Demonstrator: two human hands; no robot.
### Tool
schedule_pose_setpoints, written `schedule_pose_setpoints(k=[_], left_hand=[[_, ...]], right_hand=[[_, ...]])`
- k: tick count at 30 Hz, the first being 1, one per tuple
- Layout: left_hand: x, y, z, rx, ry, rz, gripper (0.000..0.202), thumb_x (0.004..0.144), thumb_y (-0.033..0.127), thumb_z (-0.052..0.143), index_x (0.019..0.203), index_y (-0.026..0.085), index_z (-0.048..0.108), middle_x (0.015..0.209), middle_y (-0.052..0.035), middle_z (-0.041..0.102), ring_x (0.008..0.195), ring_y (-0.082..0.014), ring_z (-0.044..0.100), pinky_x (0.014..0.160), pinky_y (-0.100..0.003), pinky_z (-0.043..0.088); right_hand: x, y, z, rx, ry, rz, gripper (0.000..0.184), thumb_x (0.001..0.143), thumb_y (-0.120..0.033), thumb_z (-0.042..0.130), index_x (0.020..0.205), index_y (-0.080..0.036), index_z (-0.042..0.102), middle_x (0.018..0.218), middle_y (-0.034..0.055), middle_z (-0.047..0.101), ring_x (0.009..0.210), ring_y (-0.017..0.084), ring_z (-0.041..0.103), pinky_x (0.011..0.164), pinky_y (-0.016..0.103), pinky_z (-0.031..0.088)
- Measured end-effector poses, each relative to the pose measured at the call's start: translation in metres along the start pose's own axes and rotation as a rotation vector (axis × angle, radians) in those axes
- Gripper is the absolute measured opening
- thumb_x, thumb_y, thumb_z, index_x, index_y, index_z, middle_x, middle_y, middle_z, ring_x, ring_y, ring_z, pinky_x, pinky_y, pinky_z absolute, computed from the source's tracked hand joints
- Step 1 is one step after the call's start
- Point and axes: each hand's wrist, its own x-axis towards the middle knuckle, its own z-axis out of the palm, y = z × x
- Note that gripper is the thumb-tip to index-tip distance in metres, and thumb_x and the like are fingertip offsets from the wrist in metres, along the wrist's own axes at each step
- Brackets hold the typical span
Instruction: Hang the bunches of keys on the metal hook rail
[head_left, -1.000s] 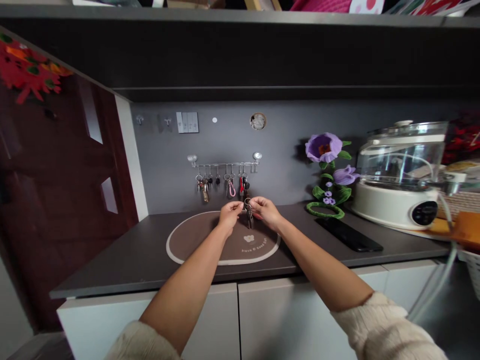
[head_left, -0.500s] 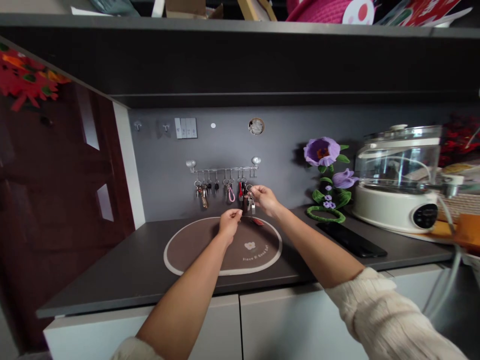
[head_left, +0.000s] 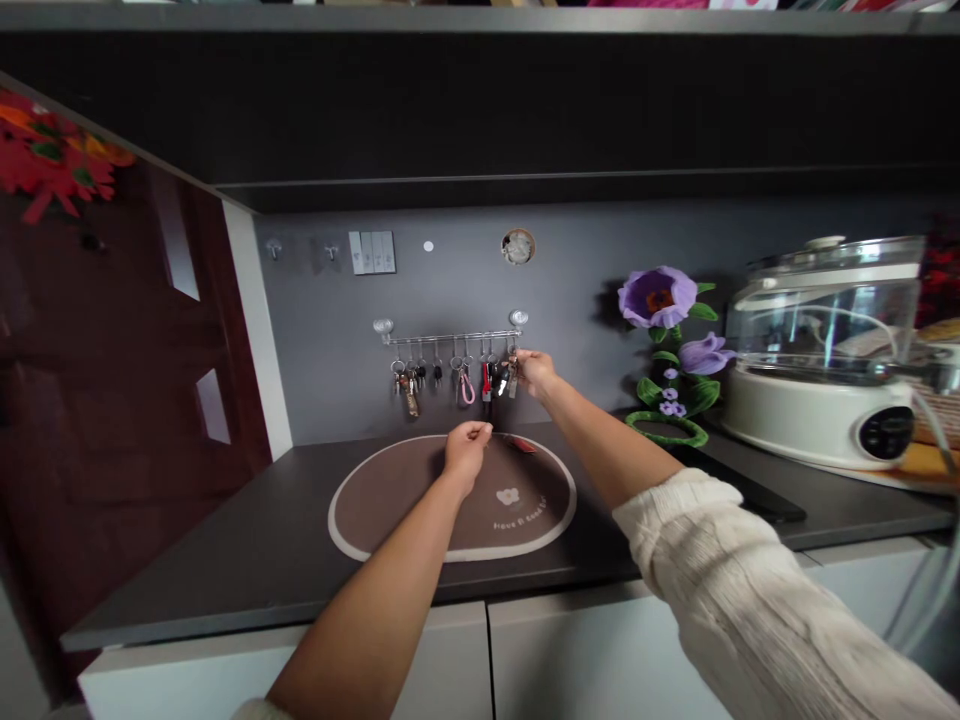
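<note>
My right hand pinches a bunch of keys by its ring at the right end of a clear hook rail on the wall. Whether the ring sits on the end hook I cannot tell. Lower down, over the mat, my left hand is closed in a pinch; something dark shows by its fingertips, too small to name. Along the rail hang several key bunches, among them one with a pink strap and one with a red tag.
A brown oval mat lies on the dark counter, with a small red item on it. To the right stand purple fabric flowers, a black phone-like slab and a white appliance. A shelf overhangs.
My right hand has moved up and slightly right with the keys, towards the rail's end hook. My left hand stays pinched above the mat. The view has shifted a little.
</note>
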Motion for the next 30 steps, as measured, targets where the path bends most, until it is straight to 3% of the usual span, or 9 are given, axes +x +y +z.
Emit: schedule_pose_setpoints(k=[10, 16, 30], left_hand=[[0.002, -0.004, 0.0, 0.0, -0.014, 0.015, 0.016, 0.062, 0.028, 0.06, 0.069, 0.013, 0.061, 0.057, 0.0, 0.054, 0.052, -0.0078, 0.044, 0.051, -0.02, 0.034], [0.004, -0.005, 0.0, -0.008, 0.0, 0.014, 0.018, 0.06, 0.03, 0.062, 0.069, 0.013, 0.061, 0.057, -0.0003, 0.055, 0.053, -0.0078, 0.045, 0.051, -0.02, 0.034], [0.005, -0.008, -0.001, 0.01, 0.011, 0.008, 0.018, 0.061, 0.03, 0.062, 0.068, 0.013, 0.061, 0.056, 0.0002, 0.054, 0.051, -0.0075, 0.044, 0.051, -0.02, 0.035]], right_hand=[[0.021, 0.01, 0.006, 0.125, 0.086, 0.094, 0.016, 0.078, -0.013, 0.044, 0.063, -0.017, 0.044, 0.045, -0.0029, 0.047, 0.043, 0.007, 0.046, 0.045, 0.02, 0.042], [0.027, 0.017, 0.004, 0.074, 0.128, 0.146, 0.01, 0.077, -0.014, 0.047, 0.068, -0.017, 0.047, 0.045, -0.0041, 0.048, 0.041, 0.007, 0.046, 0.046, 0.02, 0.043], [0.018, 0.027, -0.008, 0.009, 0.027, 0.077, 0.013, 0.075, -0.006, 0.043, 0.068, -0.015, 0.05, 0.042, -0.0046, 0.046, 0.035, 0.005, 0.037, 0.039, 0.018, 0.036]])
